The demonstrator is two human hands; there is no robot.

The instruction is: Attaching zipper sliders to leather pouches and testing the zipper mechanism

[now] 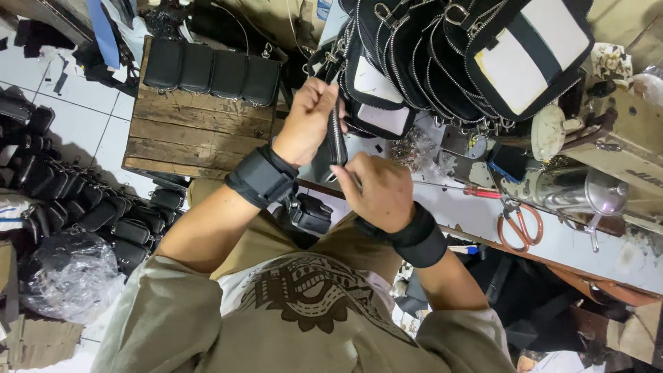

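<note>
I see my left hand [309,121] gripping the top of a black zippered pouch [336,141], my right hand [376,190] pinching its lower end, above the bench [476,214] edge beside orange-handled scissors [519,224].

We see white bench [476,214]: row of black bags [449,62] stacked at far edge, orange-handled scissors [519,224], red-handled screwdriver [476,192], sewing machine [608,159] at right. Beside bench, wooden crate [186,138] with four black pouches [210,69] lined along its far side. On tiled floor [76,117]: heap of black pouches [83,207], clear plastic bag [69,273].
</note>
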